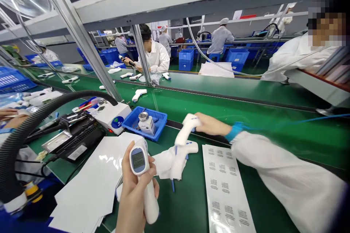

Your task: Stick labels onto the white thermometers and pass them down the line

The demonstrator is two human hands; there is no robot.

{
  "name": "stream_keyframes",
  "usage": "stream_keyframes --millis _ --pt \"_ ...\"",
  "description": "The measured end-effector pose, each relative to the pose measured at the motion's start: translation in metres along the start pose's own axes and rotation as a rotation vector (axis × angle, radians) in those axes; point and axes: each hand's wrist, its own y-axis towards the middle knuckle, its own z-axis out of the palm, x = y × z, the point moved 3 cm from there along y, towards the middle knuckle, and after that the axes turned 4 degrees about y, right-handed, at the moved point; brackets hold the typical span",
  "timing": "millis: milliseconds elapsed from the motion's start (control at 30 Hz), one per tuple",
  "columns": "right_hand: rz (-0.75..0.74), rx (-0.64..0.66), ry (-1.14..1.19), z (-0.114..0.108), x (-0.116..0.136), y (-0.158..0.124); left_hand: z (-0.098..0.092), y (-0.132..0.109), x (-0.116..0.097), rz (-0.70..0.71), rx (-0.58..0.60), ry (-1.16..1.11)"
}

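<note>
One thermometer in left hand, second thermometer in right hand

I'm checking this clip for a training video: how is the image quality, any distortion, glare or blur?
Head view: wide-angle distortion leans the aluminium post and bends the green conveyor bench; glare lies on the glossy label sheet; the top right corner darkens; the infrared thermometer in the left hand looks sharp.
</note>
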Motion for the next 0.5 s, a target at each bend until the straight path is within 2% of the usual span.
stream_keyframes --millis 133,233,300,400,500 --pt "-0.1 0.158 -0.036 0.052 0.055 0.028 0.0 -0.014 0.002 -0.017 0.1 -0.028" --pt "-0.126 0.179 -0.036 0.068 0.078 0.028 -0.001 -0.024 0.006 -0.058 0.188 -0.03" --pt "-0.146 0.133 -0.001 0.063 0.087 0.011 0.0 -0.03 0.008 -0.094 0.232 -0.019" --pt "-0.169 0.067 0.135 0.044 0.1 -0.038 0.007 -0.037 0.013 -0.143 0.306 -0.027" --pt "-0.143 0.024 0.555 0.026 0.114 -0.095 0.021 -0.047 0.022 -0.18 0.386 -0.04"
